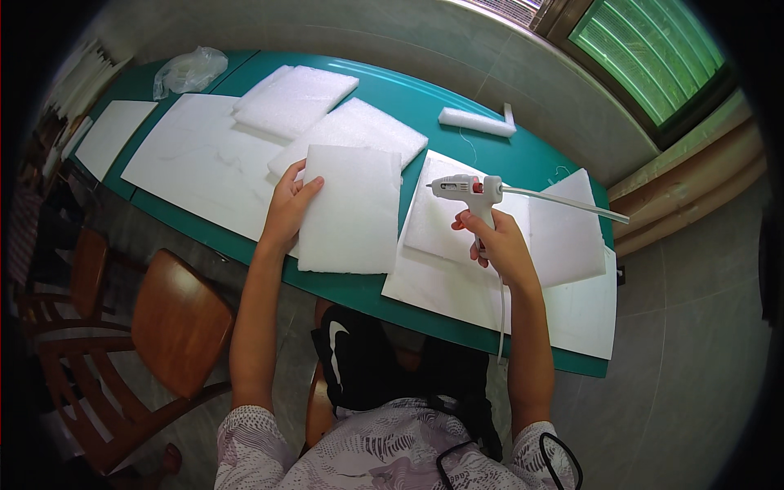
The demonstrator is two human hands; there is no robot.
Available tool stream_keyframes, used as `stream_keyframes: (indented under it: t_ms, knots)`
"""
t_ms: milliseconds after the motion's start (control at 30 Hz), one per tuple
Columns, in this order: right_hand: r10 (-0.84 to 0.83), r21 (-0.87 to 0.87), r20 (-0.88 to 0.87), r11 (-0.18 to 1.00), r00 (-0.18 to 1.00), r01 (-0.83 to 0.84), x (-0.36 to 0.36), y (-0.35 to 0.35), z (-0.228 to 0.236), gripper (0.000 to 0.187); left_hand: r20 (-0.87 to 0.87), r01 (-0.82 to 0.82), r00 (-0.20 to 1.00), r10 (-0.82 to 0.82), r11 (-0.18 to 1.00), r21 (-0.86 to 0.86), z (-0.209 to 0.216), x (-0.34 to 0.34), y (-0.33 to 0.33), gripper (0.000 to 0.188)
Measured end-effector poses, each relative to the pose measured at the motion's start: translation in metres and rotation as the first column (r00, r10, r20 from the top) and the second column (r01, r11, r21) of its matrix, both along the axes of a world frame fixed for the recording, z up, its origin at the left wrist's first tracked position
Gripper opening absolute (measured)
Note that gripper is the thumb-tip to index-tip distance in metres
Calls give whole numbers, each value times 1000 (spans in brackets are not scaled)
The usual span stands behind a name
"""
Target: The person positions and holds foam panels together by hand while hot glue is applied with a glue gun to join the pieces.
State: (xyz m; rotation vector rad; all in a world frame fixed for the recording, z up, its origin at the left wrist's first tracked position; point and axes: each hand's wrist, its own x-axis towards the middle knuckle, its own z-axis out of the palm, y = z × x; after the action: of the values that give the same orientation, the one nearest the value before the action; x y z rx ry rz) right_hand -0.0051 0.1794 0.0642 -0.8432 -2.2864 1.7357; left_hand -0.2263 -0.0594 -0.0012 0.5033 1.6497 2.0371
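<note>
My left hand (292, 202) grips the left edge of a white foam sheet (353, 212), with the thumb on its face; the sheet is raised over the table's front edge. In my right hand (495, 242) is a white hot glue gun (464, 189), held by its handle with the nozzle pointing left. A long pale glue stick (563, 202) sticks out of its back, and a cord hangs from the handle. Beneath the gun, more foam pieces (572, 237) lie on a white board (457, 296). The foam sheet and the gun are apart.
The green table (425, 94) also bears a large white board (184, 143), stacked foam sheets (298, 100), foam strips (478, 122) and a crumpled plastic bag (192, 71). Wooden chairs (180, 322) stand at the left. A wall and window (645, 57) border the far side; a curtain (694, 188) hangs right.
</note>
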Motion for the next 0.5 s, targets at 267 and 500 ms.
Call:
stream_keyframes:
  t_ms: [267, 500]
  knots:
    - [10, -27, 17, 1000, 1000, -9, 3, -3, -5, 37, -1, 13, 1000, -13, 1000, 22, -4, -2, -1, 52]
    - [20, -19, 53, 1000, 998, -19, 6, -4, -3, 33, -6, -4, 1000, 4, 1000, -4, 0, 0, -1, 52]
